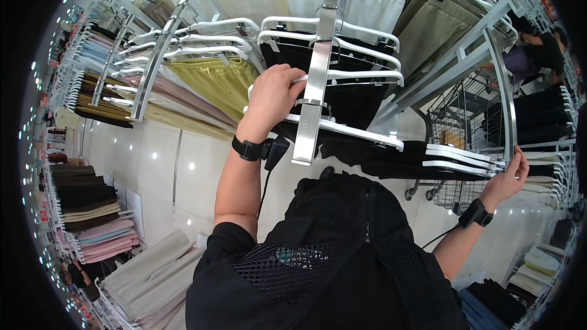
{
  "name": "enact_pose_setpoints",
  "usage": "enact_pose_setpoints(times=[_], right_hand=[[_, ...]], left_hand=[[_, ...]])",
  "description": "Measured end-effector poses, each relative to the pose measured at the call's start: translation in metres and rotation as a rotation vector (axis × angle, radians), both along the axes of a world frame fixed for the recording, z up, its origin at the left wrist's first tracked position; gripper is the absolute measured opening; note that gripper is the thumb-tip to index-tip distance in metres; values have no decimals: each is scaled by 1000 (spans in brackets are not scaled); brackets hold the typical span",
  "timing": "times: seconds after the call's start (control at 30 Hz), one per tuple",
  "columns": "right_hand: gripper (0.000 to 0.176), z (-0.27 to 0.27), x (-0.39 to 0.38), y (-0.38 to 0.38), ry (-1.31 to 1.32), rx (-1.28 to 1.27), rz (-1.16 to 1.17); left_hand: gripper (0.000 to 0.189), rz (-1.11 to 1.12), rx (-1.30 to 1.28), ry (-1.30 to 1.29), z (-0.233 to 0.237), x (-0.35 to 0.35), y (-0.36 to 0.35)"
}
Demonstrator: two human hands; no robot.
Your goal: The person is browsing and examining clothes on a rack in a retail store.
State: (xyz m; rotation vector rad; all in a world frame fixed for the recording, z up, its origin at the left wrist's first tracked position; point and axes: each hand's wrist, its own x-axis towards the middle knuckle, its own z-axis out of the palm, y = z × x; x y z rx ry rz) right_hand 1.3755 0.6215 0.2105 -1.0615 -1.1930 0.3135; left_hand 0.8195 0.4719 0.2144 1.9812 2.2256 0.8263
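Observation:
My left hand [273, 99] is closed on a white hanger [354, 76] that hangs on the central metal display arm [318, 73]. More white hangers with black trousers [354, 101] hang along that arm, before and behind my fingers. Over at the right, my right hand [507, 177] has its fingers closed around the ends of several white hangers [461, 159], beside the tip of a curved metal rail [506, 98]. Black garments [391, 157] trail from those hangers toward the middle. Both wrists wear black bands.
Yellow-green trousers [217, 79] hang on the left rack. A wire shopping cart [455, 116] stands behind the right rail, with another person [541, 52] near it. Folded clothes [88, 201] lie at the left, and light trousers [150, 275] at the lower left.

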Motion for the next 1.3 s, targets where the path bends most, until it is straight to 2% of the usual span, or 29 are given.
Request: enact_pose_setpoints(times=[0.3, 0.8, 1.0, 1.17, 1.3], right_hand=[[12, -2, 2, 2, 41, -4, 10], [12, -5, 6, 4, 18, 19, 30], [11, -5, 6, 4, 31, 10, 25], [12, -8, 9, 6, 36, 19, 38], [11, -7, 9, 5, 40, 15, 40]], left_hand=[[12, -22, 232, 132, 6, 6, 0], [10, -51, 201, 166, 4, 1, 4], [10, -33, 185, 108, 5, 1, 1], [11, -57, 88, -86, -5, -6, -1], [12, -48, 24, -73, -7, -6, -2]])
